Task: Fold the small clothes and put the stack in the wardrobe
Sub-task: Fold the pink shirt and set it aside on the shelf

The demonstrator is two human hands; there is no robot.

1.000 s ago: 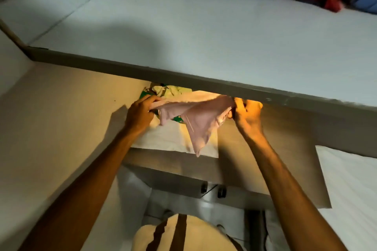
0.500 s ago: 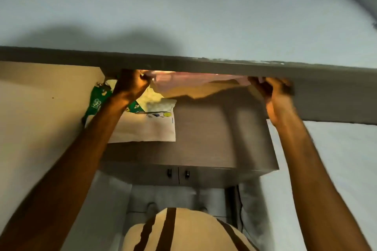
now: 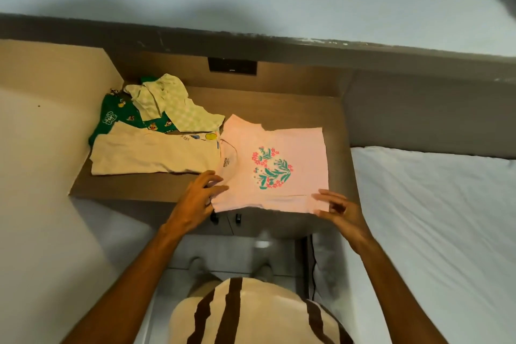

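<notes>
A small pink T-shirt [image 3: 293, 145] with a flower print lies spread flat on the right half of the brown cabinet top [image 3: 134, 190]. My left hand [image 3: 199, 195] rests at the shirt's near left corner, fingers apart and touching the cloth. By the near right corner my right hand [image 3: 339, 208] touches the hem with spread fingers. Left of the pink shirt lies a cream garment [image 3: 150, 153]. Behind it sit a green printed garment [image 3: 114, 117] and a crumpled pale green checked one [image 3: 170, 103].
A grey ledge [image 3: 279, 45] runs across above the cabinet, with a white surface behind it. A dark panel [image 3: 232, 65] is set in the back wall. A white bed [image 3: 435, 218] lies to the right. Cabinet door handles [image 3: 226, 218] show below the front edge.
The pink shirt, held up in both hands under the ledge earlier, now lies flat on the cabinet top. My view has tilted down, and both hands have come to its near edge.
</notes>
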